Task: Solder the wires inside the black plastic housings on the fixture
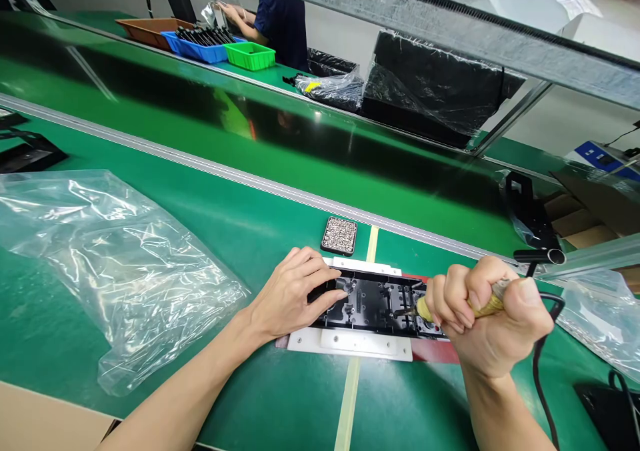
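A long black plastic housing [367,304] lies open side up between white fixture blocks [367,344]. My left hand [300,291] grips its left end, with the thumb and fingers a little apart over the inside. My right hand [493,311] is closed in a fist round the yellowish handle of a soldering iron [424,308]. The iron's metal tip points left and down into the housing, at or close to a small post; whether it touches cannot be made out. Behind the housing sits a small square dish [340,235] full of tiny metal pieces.
A clear plastic bag [125,271] covers the bench on the left. A dark cord [539,371] hangs by my right wrist, near a black tube holder [540,257]. Beyond a metal rail [240,181] are a green bin [250,56], a blue bin [200,49] and another person [283,27].
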Tool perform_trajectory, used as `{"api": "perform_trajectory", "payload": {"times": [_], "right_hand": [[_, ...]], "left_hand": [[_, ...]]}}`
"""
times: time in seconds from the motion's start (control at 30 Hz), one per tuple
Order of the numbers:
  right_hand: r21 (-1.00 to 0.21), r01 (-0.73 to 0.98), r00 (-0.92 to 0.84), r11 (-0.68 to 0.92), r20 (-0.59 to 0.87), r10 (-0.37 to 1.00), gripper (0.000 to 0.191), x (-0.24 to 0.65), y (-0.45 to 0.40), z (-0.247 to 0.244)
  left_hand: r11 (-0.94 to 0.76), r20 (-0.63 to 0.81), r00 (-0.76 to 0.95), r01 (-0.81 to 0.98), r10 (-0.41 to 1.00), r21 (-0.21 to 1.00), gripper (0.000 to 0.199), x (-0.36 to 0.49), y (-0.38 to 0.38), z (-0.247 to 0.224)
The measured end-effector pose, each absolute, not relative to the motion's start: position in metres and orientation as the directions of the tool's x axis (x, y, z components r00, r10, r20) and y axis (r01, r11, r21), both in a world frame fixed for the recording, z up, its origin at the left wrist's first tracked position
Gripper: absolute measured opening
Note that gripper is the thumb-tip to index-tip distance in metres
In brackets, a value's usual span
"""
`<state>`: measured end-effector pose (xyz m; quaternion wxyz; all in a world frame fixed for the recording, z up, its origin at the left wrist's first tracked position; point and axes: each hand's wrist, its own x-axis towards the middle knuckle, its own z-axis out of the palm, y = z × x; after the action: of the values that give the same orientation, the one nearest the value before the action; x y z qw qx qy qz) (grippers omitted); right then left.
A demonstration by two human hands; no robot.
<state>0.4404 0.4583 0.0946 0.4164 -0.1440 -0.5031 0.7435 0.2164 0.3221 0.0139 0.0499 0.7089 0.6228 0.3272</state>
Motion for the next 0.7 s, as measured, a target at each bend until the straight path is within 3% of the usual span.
{"api": "perform_trajectory", "payload": {"times": [0.7], "right_hand": [[-0.89, -0.447, -0.531, -0.091, 0.181, 0.828, 0.045, 0.431, 0.447, 0.096]], "left_hand": [[-0.208, 0.392, 0.001, 0.849, 0.92, 0.486, 0.031, 0.222, 0.326, 0.019]]}}
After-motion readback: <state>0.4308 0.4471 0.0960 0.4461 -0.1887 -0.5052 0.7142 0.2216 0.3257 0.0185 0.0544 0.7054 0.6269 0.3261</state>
